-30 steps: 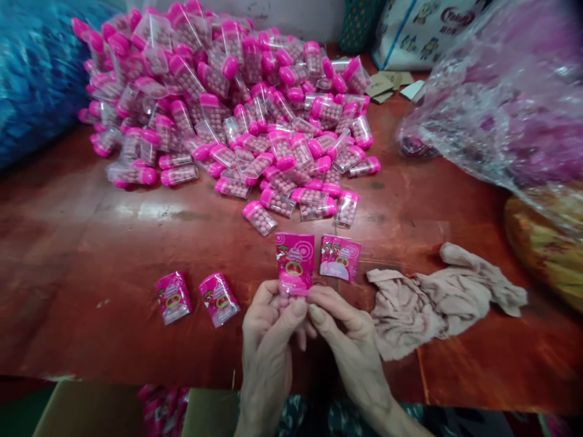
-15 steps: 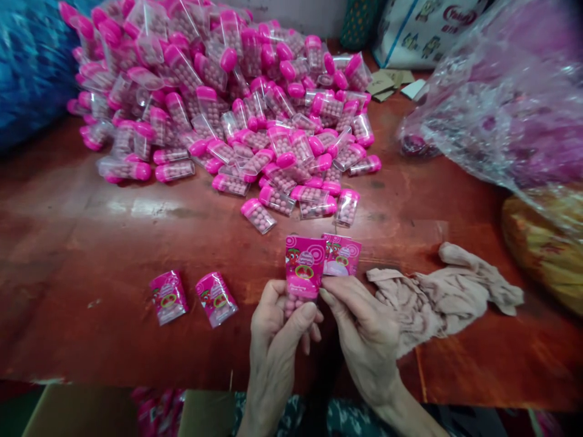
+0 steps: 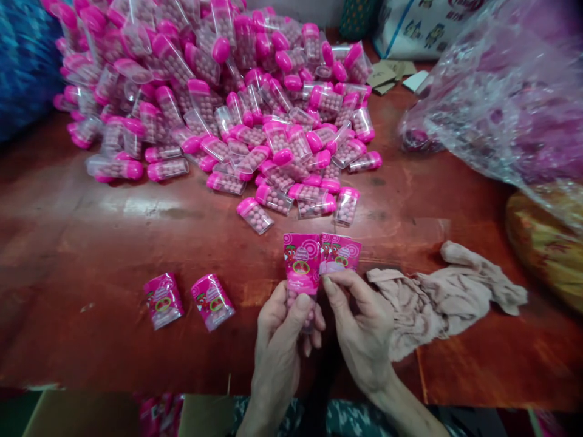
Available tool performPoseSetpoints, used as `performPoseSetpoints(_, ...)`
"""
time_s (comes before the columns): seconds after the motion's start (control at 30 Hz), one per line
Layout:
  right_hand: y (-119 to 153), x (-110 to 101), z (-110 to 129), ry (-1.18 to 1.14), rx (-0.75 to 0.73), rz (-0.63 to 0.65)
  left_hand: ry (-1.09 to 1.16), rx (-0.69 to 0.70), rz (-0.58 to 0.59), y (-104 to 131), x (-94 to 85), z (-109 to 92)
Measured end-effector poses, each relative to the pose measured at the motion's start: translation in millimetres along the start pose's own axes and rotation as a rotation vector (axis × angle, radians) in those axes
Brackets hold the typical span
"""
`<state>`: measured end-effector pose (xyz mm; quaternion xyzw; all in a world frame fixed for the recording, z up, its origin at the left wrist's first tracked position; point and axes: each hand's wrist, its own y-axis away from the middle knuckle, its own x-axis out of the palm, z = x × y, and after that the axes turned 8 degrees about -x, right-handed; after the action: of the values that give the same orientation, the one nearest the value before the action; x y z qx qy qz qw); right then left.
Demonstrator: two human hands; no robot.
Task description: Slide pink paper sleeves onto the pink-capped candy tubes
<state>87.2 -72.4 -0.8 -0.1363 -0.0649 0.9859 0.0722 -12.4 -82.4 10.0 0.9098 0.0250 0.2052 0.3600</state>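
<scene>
My left hand (image 3: 280, 346) is closed around a clear container of pink beads (image 3: 294, 298), with a printed pink sleeve (image 3: 301, 261) over its upper part. Just to its right, my right hand (image 3: 364, 331) pinches the lower edge of flat printed pink sleeves (image 3: 342, 254), fanned and overlapping. Two sleeved packs, one (image 3: 164, 301) beside the other (image 3: 212, 301), lie on the table to the left. Beyond my hands a large heap of pink-capped bead containers (image 3: 273, 139) covers the back of the table.
A crumpled beige cloth (image 3: 441, 303) lies right of my right hand on the red-brown table (image 3: 113, 352). Clear plastic wrap (image 3: 496, 103) bulges at the right, above a yellow bundle (image 3: 546, 243). A blue bag (image 3: 27, 67) stands back left, cardboard pieces (image 3: 387, 74) back right.
The sleeve has come further down over the container in my left hand. My right fingertips have moved off its edge and up onto the flat sleeves. The view has shifted slightly.
</scene>
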Motion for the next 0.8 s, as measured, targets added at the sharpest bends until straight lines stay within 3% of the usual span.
performPoseSetpoints(0.23, -10.2, -8.4, -3.5, -0.268, 0.265, 0.011, -0.123, -0.054, 0.04, -1.9, -8.0, 5.5)
performPoseSetpoints(0.33, -9.1, -8.5, -6.1, -0.145, 0.23, -0.013, -0.132, -0.067, 0.021, -2.7, -8.1, 8.2)
performPoseSetpoints(0.5, -4.4, -7.2, -6.6, 0.142, -0.019, -0.067, -0.102, -0.066, 0.019, -4.3, -5.0, 10.1)
performPoseSetpoints(0.6, -4.8, -7.5, -6.1, 0.184, -0.097, -0.065, -0.097, -0.043, 0.022, -4.9, -4.6, 11.9)
performPoseSetpoints(0.8, -6.5, -8.1, -7.6, 0.009, 0.137, -0.057, -0.231, 0.032, -0.017, -7.2, -6.3, 16.3)
